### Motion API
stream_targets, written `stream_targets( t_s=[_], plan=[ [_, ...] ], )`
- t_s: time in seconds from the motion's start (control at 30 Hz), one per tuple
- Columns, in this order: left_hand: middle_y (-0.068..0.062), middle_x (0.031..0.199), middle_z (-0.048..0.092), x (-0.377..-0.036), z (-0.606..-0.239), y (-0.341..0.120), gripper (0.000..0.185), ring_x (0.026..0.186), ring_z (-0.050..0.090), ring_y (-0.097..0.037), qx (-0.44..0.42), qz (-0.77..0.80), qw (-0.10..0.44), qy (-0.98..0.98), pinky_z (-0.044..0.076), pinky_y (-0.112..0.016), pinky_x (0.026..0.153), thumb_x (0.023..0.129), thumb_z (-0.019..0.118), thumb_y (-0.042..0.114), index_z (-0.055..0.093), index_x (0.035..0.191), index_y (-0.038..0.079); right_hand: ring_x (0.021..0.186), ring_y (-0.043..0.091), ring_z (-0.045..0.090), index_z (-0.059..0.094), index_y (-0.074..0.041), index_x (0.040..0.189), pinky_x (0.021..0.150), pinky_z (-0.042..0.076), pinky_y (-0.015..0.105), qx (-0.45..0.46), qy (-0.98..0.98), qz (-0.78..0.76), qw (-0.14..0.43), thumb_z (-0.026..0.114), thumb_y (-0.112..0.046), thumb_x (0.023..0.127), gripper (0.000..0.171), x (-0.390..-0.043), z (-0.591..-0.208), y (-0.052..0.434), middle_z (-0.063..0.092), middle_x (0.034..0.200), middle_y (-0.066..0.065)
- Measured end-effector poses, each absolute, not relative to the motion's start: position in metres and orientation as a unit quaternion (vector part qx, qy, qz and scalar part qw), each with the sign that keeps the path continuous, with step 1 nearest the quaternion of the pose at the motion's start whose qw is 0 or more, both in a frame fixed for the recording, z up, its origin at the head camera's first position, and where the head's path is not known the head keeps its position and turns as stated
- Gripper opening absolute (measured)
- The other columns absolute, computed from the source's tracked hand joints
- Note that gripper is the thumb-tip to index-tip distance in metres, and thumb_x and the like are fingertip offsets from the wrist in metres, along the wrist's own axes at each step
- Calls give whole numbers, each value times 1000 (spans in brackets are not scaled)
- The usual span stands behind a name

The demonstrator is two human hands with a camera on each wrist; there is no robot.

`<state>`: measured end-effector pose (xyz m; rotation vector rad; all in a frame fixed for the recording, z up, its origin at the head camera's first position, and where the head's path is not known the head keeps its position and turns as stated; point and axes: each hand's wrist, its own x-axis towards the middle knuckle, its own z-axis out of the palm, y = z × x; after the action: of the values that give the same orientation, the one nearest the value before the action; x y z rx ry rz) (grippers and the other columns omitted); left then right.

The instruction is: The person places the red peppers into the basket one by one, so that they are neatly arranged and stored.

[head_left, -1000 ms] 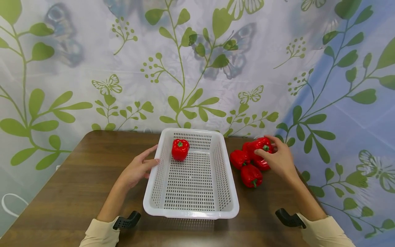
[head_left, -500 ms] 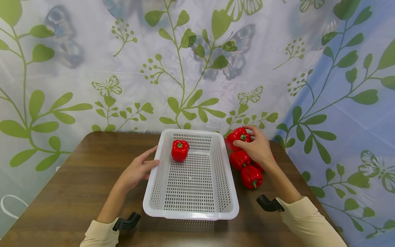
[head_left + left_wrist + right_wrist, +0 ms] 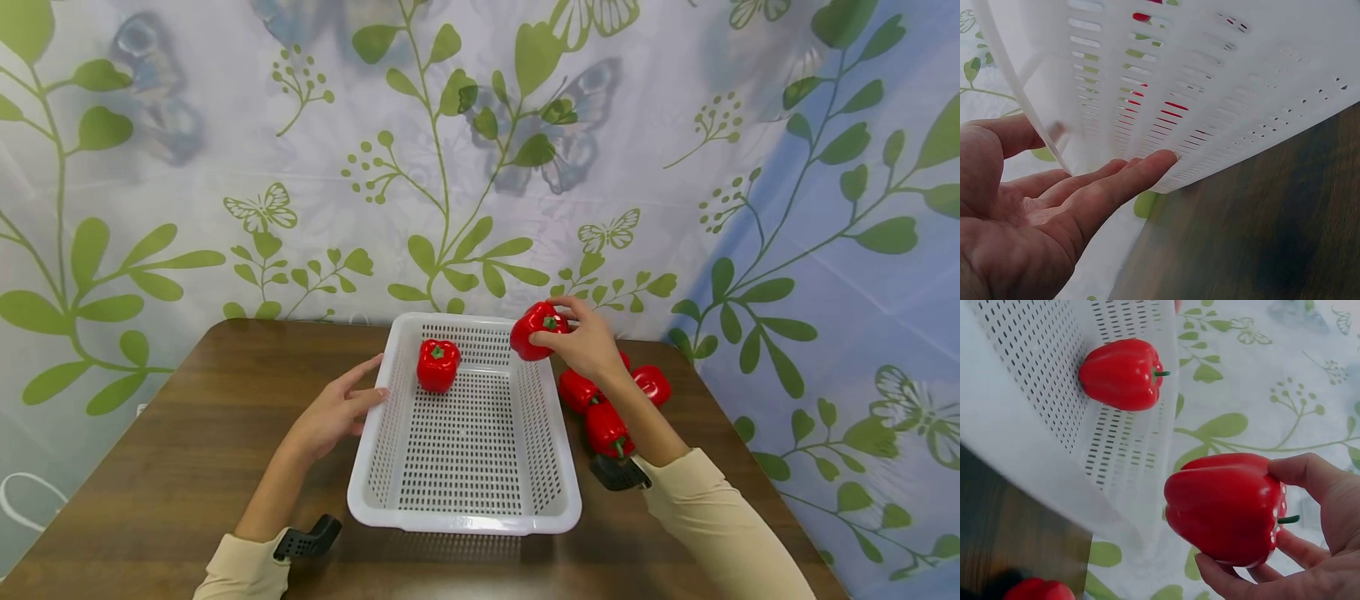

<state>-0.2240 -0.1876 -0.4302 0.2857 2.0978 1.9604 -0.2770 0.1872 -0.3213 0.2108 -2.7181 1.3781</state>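
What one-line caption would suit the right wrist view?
A red bell pepper held in the right grip near a white perforated basket, with a second pepper inside it.

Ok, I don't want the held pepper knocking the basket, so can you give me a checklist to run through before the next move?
1. Does the right grip have the held pepper on opposite sides? Ok: thumb and fingers are around it.
2. Is the basket being steadied? Ok: the left grip touches its left side.
3. Is there landing room? Ok: one inside pepper sits far left, with bare floor beside it.
4. Is the load well inside the rim? Not ok: the head view shows it overlapping the far right corner.
5. Is it high enough to clear the rim? Cannot tell.
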Motion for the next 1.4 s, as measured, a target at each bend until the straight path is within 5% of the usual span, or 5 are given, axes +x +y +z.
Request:
stream_targets(
  t_s=[0.47,1.4],
  plan=[
    [-34,143,52,-224,-430,-189,70,113,67,-45,99,673,127,721,61,-55,80,102,61,25,25,162,21,109,35,62,54,-19,146,90,59,48,81,-897,434,8,78,-30,85,66,-293,-324,162,62,130,20],
    [-33,143,53,-224,-431,-189,69,114,67,-44,96,673,130,722,61,-55,82,102,62,26,26,162,23,119,37,63,60,-13,141,85,61,44,158,-946,282,-20,77,-30,86,59,-320,-338,141,66,132,17]
  ],
)
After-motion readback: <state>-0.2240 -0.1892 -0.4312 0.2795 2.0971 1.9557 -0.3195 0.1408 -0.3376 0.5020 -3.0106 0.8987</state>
